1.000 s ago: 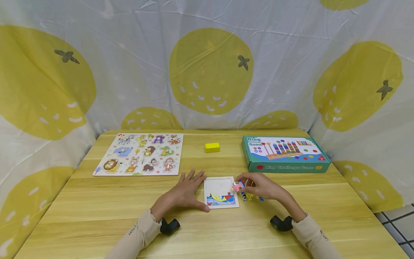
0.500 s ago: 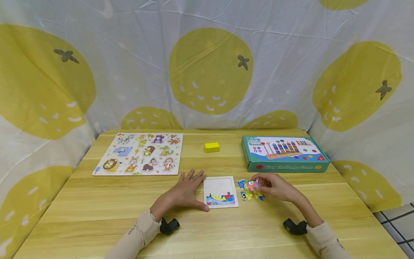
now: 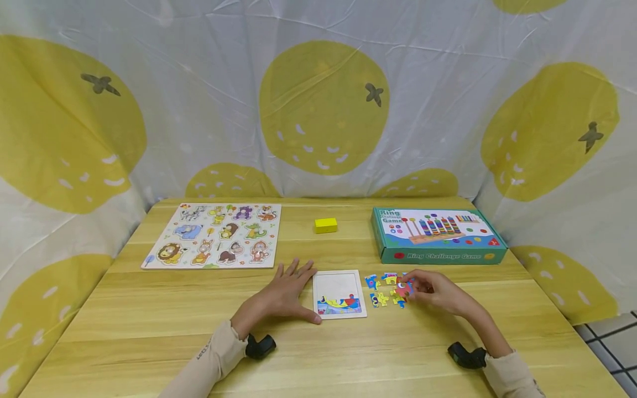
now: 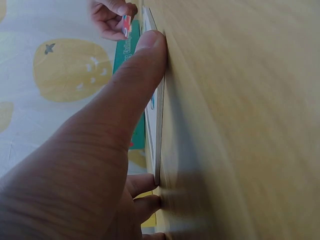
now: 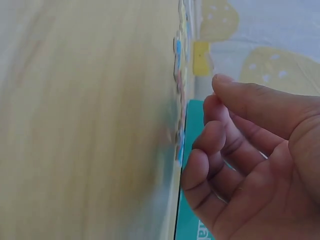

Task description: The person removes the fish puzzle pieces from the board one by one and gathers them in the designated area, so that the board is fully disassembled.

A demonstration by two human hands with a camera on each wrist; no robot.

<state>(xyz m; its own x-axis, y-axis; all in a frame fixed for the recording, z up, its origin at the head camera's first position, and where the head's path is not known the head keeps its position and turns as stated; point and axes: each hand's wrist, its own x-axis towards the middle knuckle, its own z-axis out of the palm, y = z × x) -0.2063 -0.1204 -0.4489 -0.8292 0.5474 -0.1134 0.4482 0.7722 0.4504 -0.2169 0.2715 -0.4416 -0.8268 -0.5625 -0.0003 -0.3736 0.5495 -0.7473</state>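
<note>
- While our left hand (image 3: 286, 298) lies spread along the puzzle tray's (image 3: 334, 283) left edge, thumb at the near corner, we judge it steadies the tray.
- With our right hand (image 3: 434, 291), we pinch a red piece (image 3: 405, 289) at its right edge, probably leaving its printed eye in sight.
- Just right of the tray, we keep loose pieces (image 3: 382, 299), likely for easy reach; whether the red piece touches them, we cannot tell.
- Pale-rimmed, our tray shows yellow, red and blue jigsaw across its near part, bare beyond.
- Farther out, we have an animal board (image 3: 215, 237) far left, a yellow block (image 3: 325, 225) and a green box (image 3: 440, 236) far right, seemingly set aside.
</note>
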